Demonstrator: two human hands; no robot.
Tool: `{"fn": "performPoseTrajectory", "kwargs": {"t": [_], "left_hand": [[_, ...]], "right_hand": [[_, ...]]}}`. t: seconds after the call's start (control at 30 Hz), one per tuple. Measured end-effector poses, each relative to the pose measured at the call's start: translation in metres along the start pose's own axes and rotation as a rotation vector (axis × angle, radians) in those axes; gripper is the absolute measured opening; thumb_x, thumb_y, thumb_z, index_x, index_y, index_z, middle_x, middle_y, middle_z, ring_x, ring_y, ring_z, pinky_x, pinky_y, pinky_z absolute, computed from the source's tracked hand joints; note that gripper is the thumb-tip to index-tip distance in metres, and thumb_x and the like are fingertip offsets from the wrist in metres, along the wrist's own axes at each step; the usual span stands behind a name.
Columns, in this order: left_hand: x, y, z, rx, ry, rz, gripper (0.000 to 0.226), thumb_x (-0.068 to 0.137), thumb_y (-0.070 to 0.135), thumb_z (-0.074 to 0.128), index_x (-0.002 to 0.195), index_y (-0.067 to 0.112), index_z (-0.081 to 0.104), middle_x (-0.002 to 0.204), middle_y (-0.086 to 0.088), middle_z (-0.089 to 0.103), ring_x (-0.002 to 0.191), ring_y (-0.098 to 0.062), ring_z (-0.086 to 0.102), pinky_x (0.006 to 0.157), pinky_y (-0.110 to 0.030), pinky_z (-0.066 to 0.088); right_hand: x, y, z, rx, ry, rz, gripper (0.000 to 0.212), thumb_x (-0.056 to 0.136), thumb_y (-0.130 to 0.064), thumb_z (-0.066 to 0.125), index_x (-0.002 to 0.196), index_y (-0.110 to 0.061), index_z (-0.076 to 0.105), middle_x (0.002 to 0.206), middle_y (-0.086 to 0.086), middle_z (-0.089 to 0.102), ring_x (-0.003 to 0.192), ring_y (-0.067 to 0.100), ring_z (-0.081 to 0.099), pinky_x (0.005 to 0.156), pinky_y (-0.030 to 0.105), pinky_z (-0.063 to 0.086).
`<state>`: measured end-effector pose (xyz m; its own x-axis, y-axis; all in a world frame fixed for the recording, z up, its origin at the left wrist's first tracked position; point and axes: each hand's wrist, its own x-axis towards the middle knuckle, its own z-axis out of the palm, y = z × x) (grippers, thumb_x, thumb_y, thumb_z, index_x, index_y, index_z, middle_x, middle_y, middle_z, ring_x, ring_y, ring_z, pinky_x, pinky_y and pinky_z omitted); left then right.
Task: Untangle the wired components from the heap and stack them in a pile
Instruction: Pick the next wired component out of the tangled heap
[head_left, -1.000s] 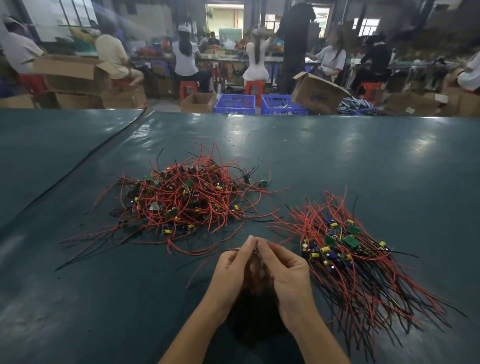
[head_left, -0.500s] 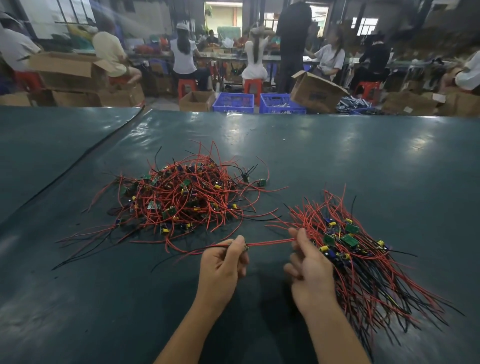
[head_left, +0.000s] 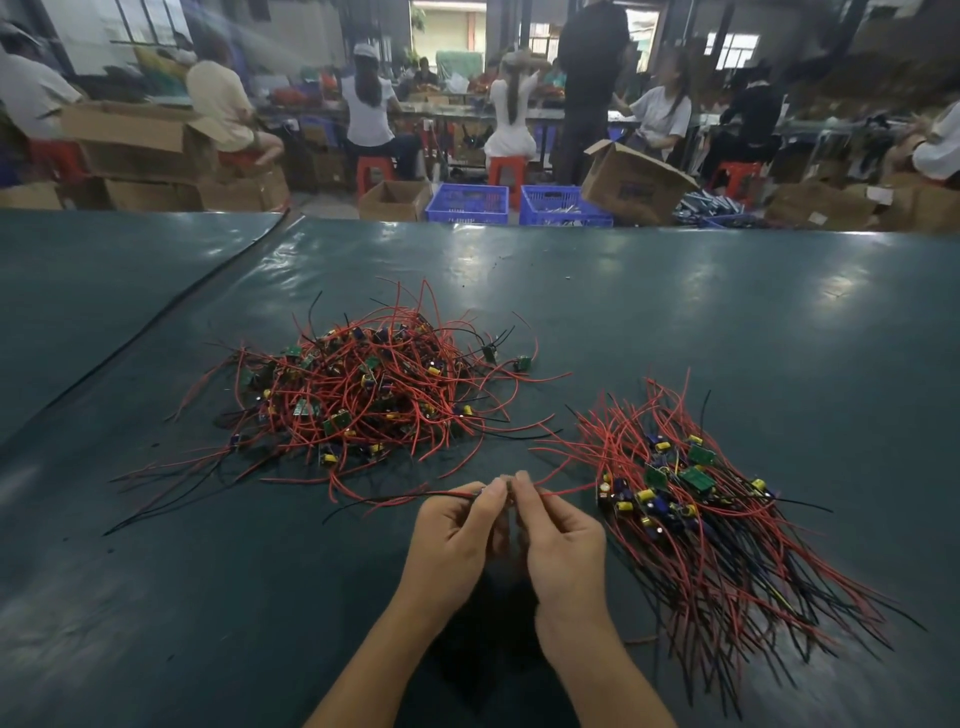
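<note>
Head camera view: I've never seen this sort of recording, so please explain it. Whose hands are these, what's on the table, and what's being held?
There is no machine here. A person wears a camera on the head that looks forward and down, so you see their own two bare hands. On the dark green table lie small circuit boards with red and black wires, in two groups: a tangled heap on the left and a tidier pile on the right. Between them, the left hand and the right hand pinch one wired component at the fingertips. Its wires trail out to both sides.
</note>
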<state>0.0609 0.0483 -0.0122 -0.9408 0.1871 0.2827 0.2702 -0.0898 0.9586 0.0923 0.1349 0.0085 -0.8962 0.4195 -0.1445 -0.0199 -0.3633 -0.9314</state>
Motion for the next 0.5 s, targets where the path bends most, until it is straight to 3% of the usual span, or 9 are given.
{"fn": "performPoseTrajectory", "kwargs": {"t": [0.07,0.13,0.2,0.33,0.5], "left_hand": [[0.0,-0.001,0.0,0.047,-0.037,0.013,0.05,0.096,0.033,0.052,0.05,0.013,0.056,0.051,0.001,0.053,0.048,-0.007,0.047,0.054,-0.016,0.038],[0.0,0.0,0.001,0.076,-0.05,0.022,0.053,0.095,0.031,0.048,0.05,0.003,0.055,0.049,0.0,0.054,0.048,-0.006,0.048,0.056,-0.014,0.037],[0.0,0.002,0.003,0.065,-0.053,0.015,0.054,0.093,0.031,0.046,0.051,-0.001,0.053,0.048,-0.001,0.053,0.047,-0.006,0.048,0.055,-0.014,0.037],[-0.001,0.001,0.003,0.026,-0.011,-0.032,0.045,0.092,0.035,0.049,0.055,0.011,0.057,0.049,-0.001,0.053,0.047,-0.01,0.049,0.052,-0.019,0.04],[0.001,-0.003,-0.001,0.188,0.148,0.004,0.038,0.09,0.048,0.05,0.068,0.019,0.06,0.052,0.0,0.056,0.048,-0.011,0.052,0.053,-0.03,0.043]], "right_hand": [[0.007,-0.006,-0.007,0.055,0.075,0.015,0.022,0.089,-0.02,0.066,0.072,-0.018,0.08,0.067,0.001,0.072,0.06,0.012,0.063,0.059,0.024,0.052],[0.016,-0.013,-0.018,0.103,0.166,0.007,0.024,0.089,-0.021,0.066,0.07,-0.02,0.08,0.053,-0.007,0.052,0.042,0.003,0.038,0.04,0.016,0.033],[0.023,-0.02,-0.029,0.2,0.219,0.012,0.024,0.09,-0.021,0.065,0.071,-0.016,0.079,0.054,-0.007,0.044,0.038,0.002,0.027,0.034,0.015,0.023],[0.031,-0.028,-0.042,0.314,0.258,-0.01,0.016,0.092,-0.023,0.064,0.085,-0.012,0.074,0.065,-0.007,0.057,0.039,0.002,0.032,0.035,0.016,0.024],[0.014,-0.014,-0.024,-0.005,0.091,-0.028,0.015,0.087,-0.026,0.069,0.08,-0.014,0.074,0.077,-0.001,0.075,0.042,0.002,0.042,0.037,0.016,0.033]]}}
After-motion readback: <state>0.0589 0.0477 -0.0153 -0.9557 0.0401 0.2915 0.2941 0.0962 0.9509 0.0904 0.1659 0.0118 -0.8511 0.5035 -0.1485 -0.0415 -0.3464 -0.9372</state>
